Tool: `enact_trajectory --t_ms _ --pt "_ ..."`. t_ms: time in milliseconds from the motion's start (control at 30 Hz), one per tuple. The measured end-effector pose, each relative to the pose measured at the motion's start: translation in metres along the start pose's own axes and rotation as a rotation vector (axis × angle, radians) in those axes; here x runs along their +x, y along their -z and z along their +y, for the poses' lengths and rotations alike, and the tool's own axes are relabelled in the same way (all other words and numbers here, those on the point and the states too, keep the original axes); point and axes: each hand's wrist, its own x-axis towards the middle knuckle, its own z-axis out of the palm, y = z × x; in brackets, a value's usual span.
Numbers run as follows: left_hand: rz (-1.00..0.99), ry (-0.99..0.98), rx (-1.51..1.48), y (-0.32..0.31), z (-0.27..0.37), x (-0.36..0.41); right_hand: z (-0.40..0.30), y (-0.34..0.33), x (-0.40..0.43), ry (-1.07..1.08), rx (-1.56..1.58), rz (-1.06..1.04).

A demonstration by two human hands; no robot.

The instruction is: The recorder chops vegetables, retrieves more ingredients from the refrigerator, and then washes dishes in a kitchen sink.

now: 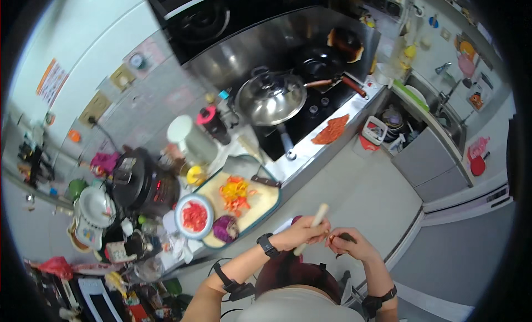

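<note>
A pale, peeled stick-shaped vegetable (321, 214) is held in my left hand (309, 230), with its ends showing above and below the fingers. My right hand (353, 244), close beside it, grips a small dark-handled tool (347, 237); the fingers hide most of it, so its kind is unclear. Both hands are in front of my body, off the counter's edge. On the counter, a cream cutting board (266, 201) bears chopped red, orange and yellow peppers (236, 195), a cut purple cabbage (225, 229) and a cleaver (266, 180). A bowl (178, 216) of red diced pieces overlaps the board's left side.
A lidded steel wok (271, 98) sits on the black gas hob (266, 141), its handle pointing at the counter's edge. Reddish-brown matter (331, 130) lies on the ledge. A black electric cooker (139, 182) and a pale jug (193, 141) stand left. The sink (453, 124) is far right.
</note>
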Motion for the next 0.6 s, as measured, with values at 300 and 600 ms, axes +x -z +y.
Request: enact_trajectory --t_ms 300,600 --pt "0.191 -0.096 -0.346 0.001 0.029 0.108 -0.034 0.069 0.072 0.078 0.055 0.717" --pt "0.297 0.039 -0.338 0.001 0.057 0.244 -0.043 0.186 0.086 0.309 -0.289 0.762"
